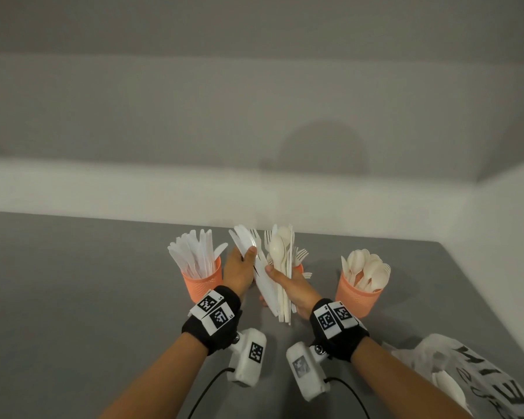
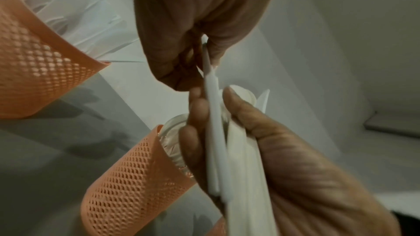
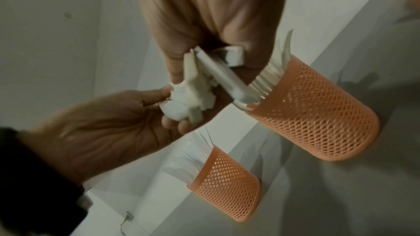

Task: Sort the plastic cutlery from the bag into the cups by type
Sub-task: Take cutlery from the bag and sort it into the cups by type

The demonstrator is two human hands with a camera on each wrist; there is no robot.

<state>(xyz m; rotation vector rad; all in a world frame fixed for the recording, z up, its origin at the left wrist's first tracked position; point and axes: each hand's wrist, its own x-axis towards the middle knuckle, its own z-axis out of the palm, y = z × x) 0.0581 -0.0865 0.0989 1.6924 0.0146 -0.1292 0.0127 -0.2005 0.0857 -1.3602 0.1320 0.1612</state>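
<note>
My right hand (image 1: 280, 278) grips a mixed bundle of white plastic cutlery (image 1: 280, 252) upright over the table: spoons, forks and knives. My left hand (image 1: 248, 257) pinches a few white knives (image 1: 242, 238) at the bundle's left side, thumb on top. In the left wrist view the left hand (image 2: 200, 56) pinches a knife (image 2: 213, 114) that the right hand (image 2: 295, 159) still clasps. Three orange mesh cups stand behind: the knife cup (image 1: 201, 284) on the left, the fork cup (image 1: 299, 267) mostly hidden by my hands, the spoon cup (image 1: 357, 297) on the right.
The printed plastic bag (image 1: 472, 376) lies at the lower right with more cutlery inside. The grey table (image 1: 73, 297) ends at a white wall behind the cups and on the right. Cables trail from both wrist cameras near the front edge.
</note>
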